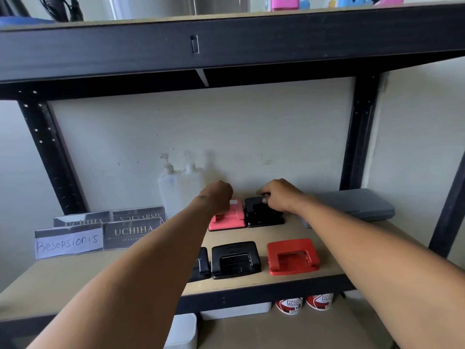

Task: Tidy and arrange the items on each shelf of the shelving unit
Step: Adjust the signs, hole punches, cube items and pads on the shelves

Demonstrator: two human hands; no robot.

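Middle shelf (75,275), wooden board, black metal frame. Bare board along the left front edge; a gap between front and back rows.

Back row, near the rear edge: pink hole punch (230,217), left hand (219,195) curled over its top, gripping it; black hole punch (263,214) touching its right side, right hand (279,195) pinching its top.

Front edge: black punch (235,259), red punch (292,256), well apart.

Left rear corner: name signs (105,231). Right rear: grey case (362,204).
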